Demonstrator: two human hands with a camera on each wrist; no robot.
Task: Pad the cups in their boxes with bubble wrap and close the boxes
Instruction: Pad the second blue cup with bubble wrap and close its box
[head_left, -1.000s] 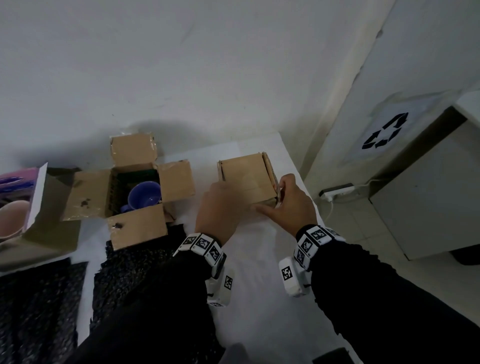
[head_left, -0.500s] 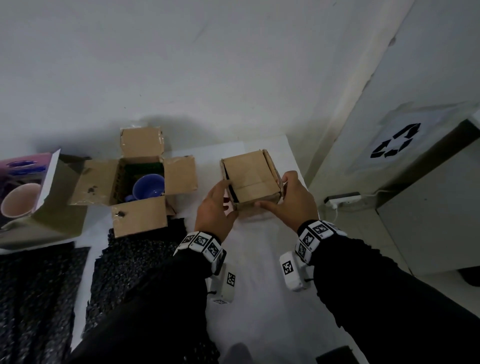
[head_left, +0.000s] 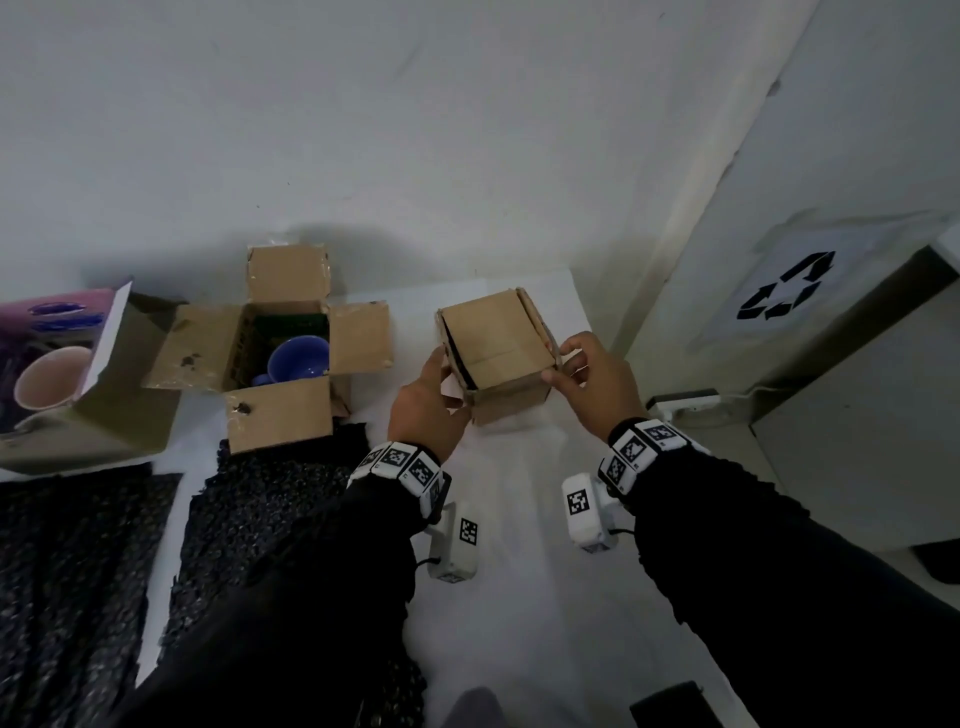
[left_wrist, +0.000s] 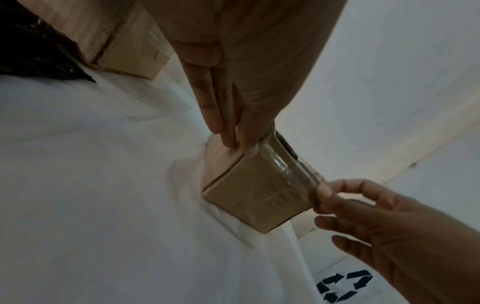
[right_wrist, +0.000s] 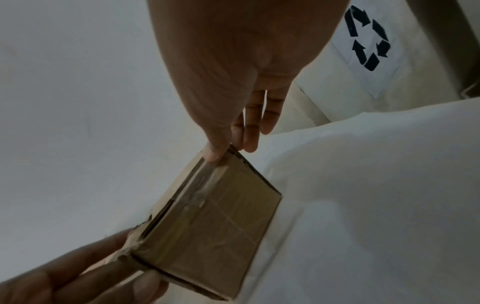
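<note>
Pinching the closed cardboard box (head_left: 496, 358) by its near right top corner, the right hand (head_left: 597, 384) grips it; the left hand (head_left: 423, 410) presses straight fingers against its left side.

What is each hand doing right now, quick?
Left hand: fingers straight, pressing the left side of the small cardboard box, not curled round it.
Right hand: thumb and fingertips pinching the box's near right top corner.

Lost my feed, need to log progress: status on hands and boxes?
Left hand steadies small box; right hand pinches its corner. Flaps folded. Blue cup's box open, unpadded. Nothing obstructing.
</note>
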